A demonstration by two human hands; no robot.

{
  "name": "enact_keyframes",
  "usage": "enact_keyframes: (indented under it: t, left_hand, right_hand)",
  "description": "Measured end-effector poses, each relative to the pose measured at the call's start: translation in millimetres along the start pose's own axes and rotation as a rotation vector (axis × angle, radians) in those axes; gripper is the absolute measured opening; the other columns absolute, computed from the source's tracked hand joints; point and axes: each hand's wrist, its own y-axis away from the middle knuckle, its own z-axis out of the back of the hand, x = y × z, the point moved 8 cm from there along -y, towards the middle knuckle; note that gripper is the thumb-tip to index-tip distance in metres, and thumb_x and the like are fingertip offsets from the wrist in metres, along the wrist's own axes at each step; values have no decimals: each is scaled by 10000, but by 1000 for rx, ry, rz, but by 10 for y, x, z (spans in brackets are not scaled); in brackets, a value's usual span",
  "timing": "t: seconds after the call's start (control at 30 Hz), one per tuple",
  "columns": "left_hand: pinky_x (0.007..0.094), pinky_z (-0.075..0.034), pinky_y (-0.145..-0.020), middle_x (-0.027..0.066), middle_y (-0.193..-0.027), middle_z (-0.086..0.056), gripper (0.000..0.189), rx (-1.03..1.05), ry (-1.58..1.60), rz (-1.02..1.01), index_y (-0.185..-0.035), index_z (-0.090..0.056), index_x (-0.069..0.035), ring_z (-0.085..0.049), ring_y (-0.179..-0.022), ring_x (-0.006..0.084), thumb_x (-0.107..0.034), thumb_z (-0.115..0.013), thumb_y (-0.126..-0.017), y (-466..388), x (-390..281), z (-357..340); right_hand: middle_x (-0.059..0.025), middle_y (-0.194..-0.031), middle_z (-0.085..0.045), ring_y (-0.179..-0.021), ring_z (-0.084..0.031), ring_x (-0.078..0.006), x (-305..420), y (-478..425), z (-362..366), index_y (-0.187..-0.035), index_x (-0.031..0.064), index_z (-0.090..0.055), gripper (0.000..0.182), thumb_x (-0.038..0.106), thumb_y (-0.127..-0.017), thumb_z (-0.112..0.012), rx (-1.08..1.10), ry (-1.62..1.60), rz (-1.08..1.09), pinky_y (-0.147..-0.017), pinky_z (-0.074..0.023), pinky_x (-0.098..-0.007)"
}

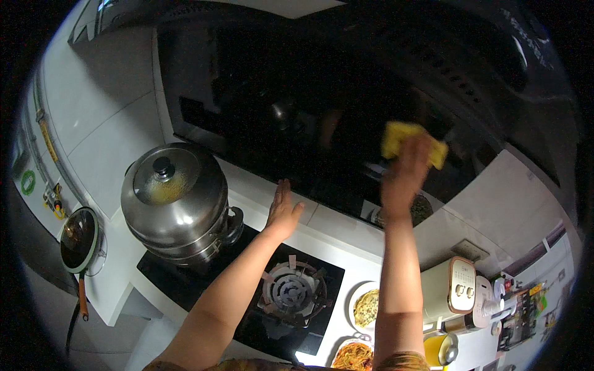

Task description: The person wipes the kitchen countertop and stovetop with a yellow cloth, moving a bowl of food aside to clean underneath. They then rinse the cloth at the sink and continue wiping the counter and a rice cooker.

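Observation:
My right hand [408, 169] presses a yellow cloth [394, 137] against the dark glossy panel [297, 134] behind the stove; hand and cloth are slightly blurred. Lower and to the left, my left hand [284, 213] is held up near the panel's lower edge with its fingers stretched and nothing in it. Left of it, a large stainless steel steamer pot [185, 227] with a domed, glass-topped lid stands on the black gas hob [311, 336]. The bare burner [292, 292] lies below my left hand, between my forearms.
A lidded pan [80, 239] with a wooden handle is at the far left. Beside the hob's right side are a plate of flatbread [366, 308] and a dish of shredded food [353, 357]. A cream countertop appliance [441, 290] and a yellow container [435, 350] stand to the right.

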Motion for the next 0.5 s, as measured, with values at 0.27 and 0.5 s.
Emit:
enact_keyframes:
  t: [0.27,0.5]
  left_hand:
    - [411,-121,-1211,226,-1611,-80,767,78,122,44,-1543,-60,12,-91,-1495,350,-316,-489,-999,-106,15,-248]
    - [409,-137,-1208,236,-1605,-99,756,100,36,23,-1540,-78,18,-109,-1490,362,-317,-486,-998,-149,103,-262]
  right_hand:
    - [-27,-1493,-410,-1381,-383,-254,1414,-836,-691,-1415,179,-483,582,35,-857,-560,216,-88,471,-1133,-372,-419]
    - [-82,-1406,-514,-1294,-493,-302,191,-799,181,-1344,204,-572,512,54,-858,-512,129,78,395,-1068,-439,-410]
